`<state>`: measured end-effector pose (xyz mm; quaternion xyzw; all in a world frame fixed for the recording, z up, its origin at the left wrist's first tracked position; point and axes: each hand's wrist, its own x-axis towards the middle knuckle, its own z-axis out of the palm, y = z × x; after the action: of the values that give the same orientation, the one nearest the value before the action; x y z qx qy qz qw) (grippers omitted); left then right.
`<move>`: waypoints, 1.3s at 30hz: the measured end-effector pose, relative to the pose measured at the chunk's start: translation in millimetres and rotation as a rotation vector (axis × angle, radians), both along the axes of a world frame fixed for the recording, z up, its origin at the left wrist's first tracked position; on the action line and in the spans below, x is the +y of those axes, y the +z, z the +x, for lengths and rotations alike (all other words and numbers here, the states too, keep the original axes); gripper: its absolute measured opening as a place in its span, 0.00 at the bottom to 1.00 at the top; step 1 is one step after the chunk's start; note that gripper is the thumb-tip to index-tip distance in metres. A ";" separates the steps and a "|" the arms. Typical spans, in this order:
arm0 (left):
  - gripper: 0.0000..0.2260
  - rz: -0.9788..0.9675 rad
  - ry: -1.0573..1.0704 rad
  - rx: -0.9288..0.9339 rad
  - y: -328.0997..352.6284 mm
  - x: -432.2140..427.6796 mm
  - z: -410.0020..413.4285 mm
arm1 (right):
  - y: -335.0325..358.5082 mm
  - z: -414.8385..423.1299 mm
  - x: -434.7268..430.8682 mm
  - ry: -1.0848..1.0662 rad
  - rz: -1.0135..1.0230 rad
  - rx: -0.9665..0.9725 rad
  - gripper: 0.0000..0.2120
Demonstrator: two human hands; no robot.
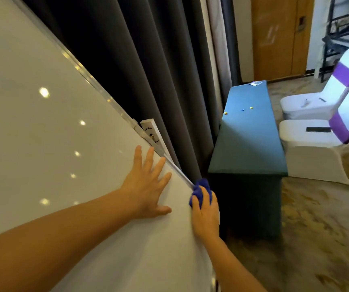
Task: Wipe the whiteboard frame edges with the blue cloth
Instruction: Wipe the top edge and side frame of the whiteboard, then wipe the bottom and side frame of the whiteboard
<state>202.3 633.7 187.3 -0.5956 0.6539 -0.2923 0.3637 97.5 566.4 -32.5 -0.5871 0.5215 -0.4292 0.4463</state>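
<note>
The whiteboard [49, 148] fills the left of the view, tilted, with ceiling lights reflected in it. Its silver frame edge [89, 77] runs diagonally from upper left down to lower right. My left hand [147, 185] lies flat on the board surface, fingers spread, just left of the frame. My right hand [206, 216] grips the bunched blue cloth [201, 189] and presses it against the frame edge on the board's right side. A white bracket [151, 130] sits on the frame above my hands.
Dark grey curtains [137, 70] hang right behind the board. A green-covered table [247, 144] stands close to the right, with small coloured items on top. Two white-covered chairs with purple sashes [325, 127] stand beyond it. Patterned carpet [316, 239] covers the floor; a wooden door [274, 36] is at the back.
</note>
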 end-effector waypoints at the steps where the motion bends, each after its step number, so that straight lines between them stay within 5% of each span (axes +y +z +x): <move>1: 0.44 -0.001 -0.003 0.004 -0.4 -1.1 -0.9 | -22.3 -13.2 -0.9 -0.063 0.164 -0.029 0.23; 3: 0.44 -0.009 -0.012 0.003 -4.4 -3.4 -3.9 | -42.8 -25.6 -7.0 -0.121 0.368 -0.105 0.23; 5: 0.44 -0.010 -0.009 -0.008 -12.4 -3.0 -9.4 | -33.1 -18.3 -8.6 -0.129 0.361 -0.136 0.22; 10: 0.45 -0.047 0.012 -0.035 -27.1 -9.0 -14.4 | 4.2 13.5 10.4 0.050 -0.115 -0.150 0.23; 16: 0.43 -0.048 0.024 0.007 -26.2 -8.8 -19.8 | -48.5 -24.5 -15.4 0.036 0.258 -0.024 0.23; 22: 0.37 -0.140 0.088 0.134 -40.1 5.0 -49.2 | -48.7 -54.3 -26.6 0.274 0.160 0.141 0.23; 27: 0.35 -0.228 0.273 0.356 -100.2 18.1 -100.3 | -56.8 -85.2 -63.7 0.515 0.151 0.158 0.24; 32: 0.29 -0.343 0.556 0.628 -171.4 8.5 -165.6 | -54.7 -101.1 -114.6 0.755 0.671 -0.075 0.13; 35: 0.26 -0.370 0.731 0.793 -207.9 15.8 -218.6 | -50.5 -115.6 -131.1 0.897 0.809 -0.039 0.09; 39: 0.16 -0.740 1.036 1.175 -228.0 23.3 -276.1 | -44.4 -139.9 -141.7 0.975 0.928 -0.025 0.12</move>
<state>-73.8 657.0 -40.7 -0.9531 0.2449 0.0713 -0.1629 -42.4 424.7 -76.8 -0.4977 0.3221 0.0834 0.8010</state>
